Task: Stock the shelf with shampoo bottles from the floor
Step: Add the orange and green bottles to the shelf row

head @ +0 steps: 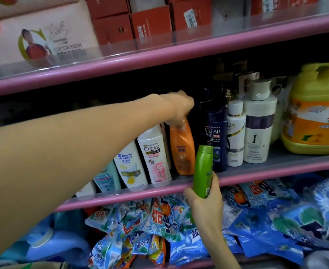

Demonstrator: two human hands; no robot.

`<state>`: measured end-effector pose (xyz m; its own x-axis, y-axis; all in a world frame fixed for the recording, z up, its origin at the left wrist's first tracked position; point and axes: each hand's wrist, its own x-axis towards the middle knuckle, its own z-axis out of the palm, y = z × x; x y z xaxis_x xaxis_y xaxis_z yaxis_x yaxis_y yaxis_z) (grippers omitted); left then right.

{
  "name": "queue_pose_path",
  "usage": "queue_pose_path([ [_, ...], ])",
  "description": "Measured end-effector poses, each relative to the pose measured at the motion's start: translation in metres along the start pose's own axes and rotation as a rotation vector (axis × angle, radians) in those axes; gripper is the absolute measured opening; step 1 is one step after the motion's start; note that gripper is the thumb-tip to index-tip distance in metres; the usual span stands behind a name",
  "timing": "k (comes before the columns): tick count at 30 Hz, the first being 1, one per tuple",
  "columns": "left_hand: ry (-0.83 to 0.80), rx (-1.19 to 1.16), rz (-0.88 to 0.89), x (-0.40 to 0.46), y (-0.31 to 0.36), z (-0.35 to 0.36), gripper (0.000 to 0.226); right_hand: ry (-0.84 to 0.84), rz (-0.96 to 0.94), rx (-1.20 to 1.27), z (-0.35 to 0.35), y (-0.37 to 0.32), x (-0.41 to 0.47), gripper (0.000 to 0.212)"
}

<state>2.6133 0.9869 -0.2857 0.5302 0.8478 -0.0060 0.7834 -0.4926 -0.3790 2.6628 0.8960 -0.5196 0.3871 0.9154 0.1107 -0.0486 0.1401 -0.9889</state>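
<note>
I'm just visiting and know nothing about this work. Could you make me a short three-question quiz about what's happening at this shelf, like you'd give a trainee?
1. True or false: the left hand grips the top of the orange bottle standing on the middle shelf.
2. What colour is the bottle held by the right hand?
A. white
B. green
C. dark blue
3. Fill in: right of the orange bottle, across a gap, stands a dark blue bottle with the brand word ____.

Key
1. True.
2. B: the green bottle is held in front of the shelf's edge, not yet set down.
3. CLEAR.
</note>
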Motion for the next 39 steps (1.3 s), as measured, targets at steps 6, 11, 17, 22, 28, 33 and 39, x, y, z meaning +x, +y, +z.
queue_pose_path([
  [6, 0.037, -0.034, -0.03, -0.001, 0.001, -0.003, 0.05, -0.022, 0.019, 0.025, 0.001, -0.002, 0.0, 0.058],
  [11, 0.043, -0.025, -0.067, 0.002, 0.004, -0.001, 0.053, -0.033, 0.016, 0.041, 0.003, -0.004, -0.001, 0.058],
  [17, 0.035, -0.001, -0.059, 0.002, 0.0, 0.001, 0.054, -0.035, 0.012, 0.017, 0.005, -0.007, -0.003, 0.057],
  [22, 0.277, -0.115, 0.107, -0.012, 0.003, -0.003, 0.04, -0.134, 0.08, 0.07, -0.005, -0.018, 0.002, 0.059],
  [28, -0.067, -0.562, 0.315, -0.037, 0.015, -0.003, 0.047, -0.42, 0.154, 0.533, -0.029, -0.045, 0.012, 0.047],
  [33, -0.123, -0.938, 0.238, -0.044, 0.02, 0.004, 0.042, -0.502, 0.106, 0.485, -0.031, -0.065, 0.014, 0.035],
  [39, 0.215, -0.8, 0.082, -0.044, 0.008, 0.001, 0.037, -0.097, -0.259, -0.007, -0.028, -0.077, 0.032, 0.041],
])
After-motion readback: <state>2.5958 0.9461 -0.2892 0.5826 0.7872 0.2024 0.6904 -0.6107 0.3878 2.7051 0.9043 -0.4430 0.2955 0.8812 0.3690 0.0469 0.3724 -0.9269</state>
